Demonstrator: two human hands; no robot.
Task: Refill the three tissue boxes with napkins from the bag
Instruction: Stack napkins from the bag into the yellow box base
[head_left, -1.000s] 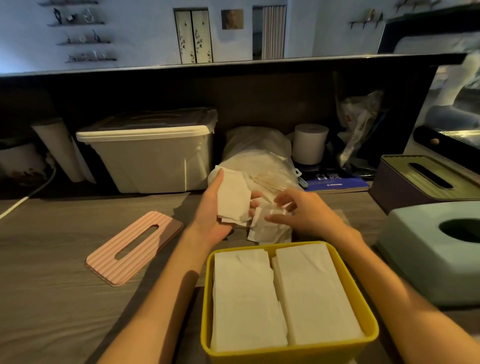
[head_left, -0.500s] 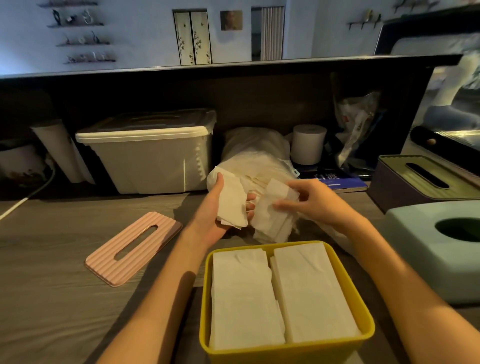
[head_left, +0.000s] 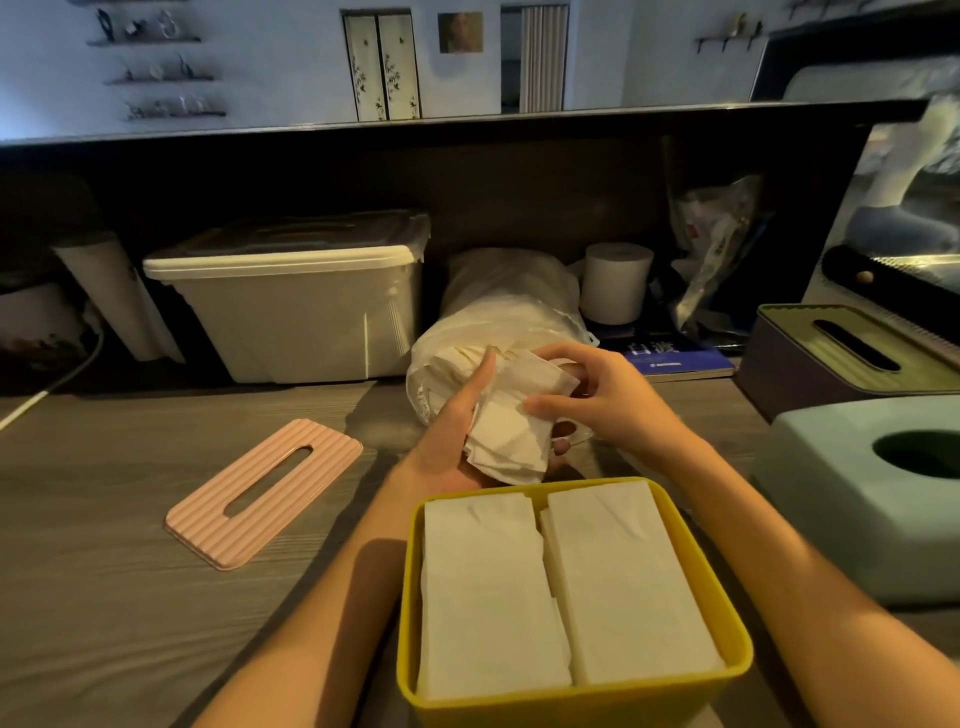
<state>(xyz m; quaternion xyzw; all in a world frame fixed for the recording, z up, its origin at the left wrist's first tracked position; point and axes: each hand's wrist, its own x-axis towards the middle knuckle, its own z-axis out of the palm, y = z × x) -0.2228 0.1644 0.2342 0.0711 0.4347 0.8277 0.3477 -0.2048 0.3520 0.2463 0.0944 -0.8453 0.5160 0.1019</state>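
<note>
Nearest, an open yellow box (head_left: 574, 691) holds two napkin stacks. Just beyond it, the left hand (head_left: 460, 431) and right hand (head_left: 605, 400) curl their fingers round loose napkins (head_left: 511, 431). Behind the fingers lies the napkin bag (head_left: 498, 312).

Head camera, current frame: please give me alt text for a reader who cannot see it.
Both hands, left hand and right hand, hold a loose bundle of white paper napkins above an open yellow plastic tissue box holding two napkin stacks. Behind them lies the clear plastic napkin bag; a ribbed pink slotted lid rests on the wooden counter.
</note>
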